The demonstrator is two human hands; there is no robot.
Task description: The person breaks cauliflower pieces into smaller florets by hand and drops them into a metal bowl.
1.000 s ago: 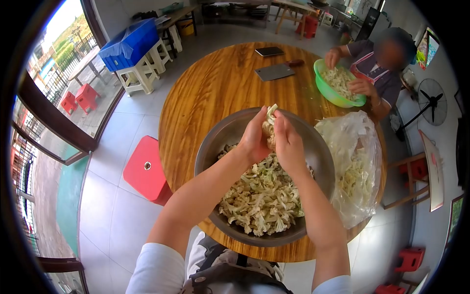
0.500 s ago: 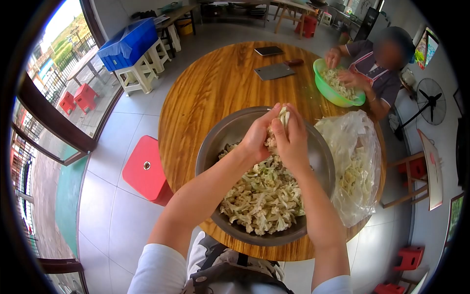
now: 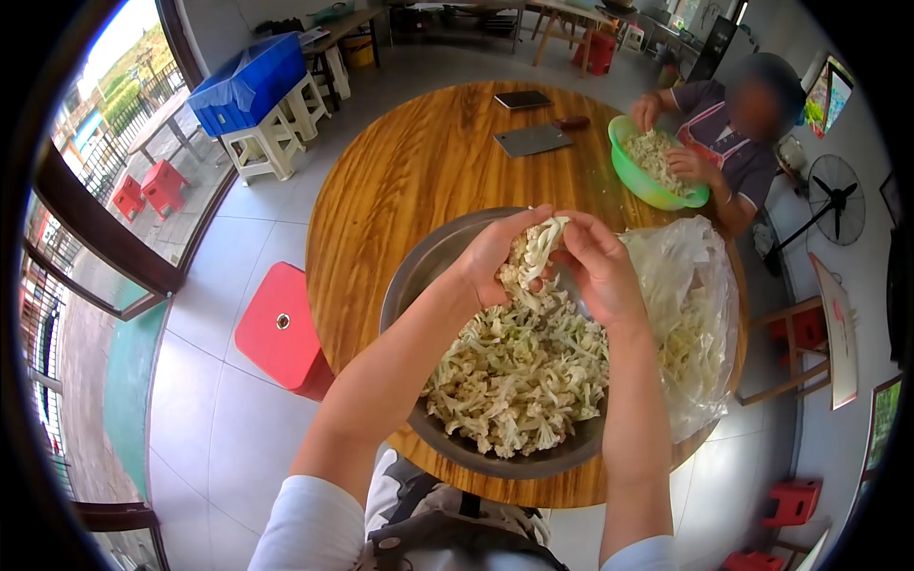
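Note:
A wide metal bowl [image 3: 405,276] on the round wooden table holds a heap of cauliflower pieces [image 3: 514,381]. Above its far part, my left hand [image 3: 497,255] is closed around a cauliflower chunk [image 3: 535,249]. My right hand [image 3: 600,266] is at the chunk's right side, its fingers curled in at the upper end; whether a separate bit is pinched there is too small to tell. Touching the bowl's right side is a clear plastic bag [image 3: 681,324] with pale pieces inside.
A cleaver [image 3: 533,140] and a phone [image 3: 523,99] lie on the table's far part [image 3: 428,143]. At the far right a co-worker [image 3: 728,143] has both hands at a green basin [image 3: 633,176] of cauliflower. A red stool [image 3: 281,328] stands left of the table.
My hands were pressed together around the cauliflower; now my right hand has moved right and the chunk shows between them. The co-worker's hands have shifted slightly in the basin.

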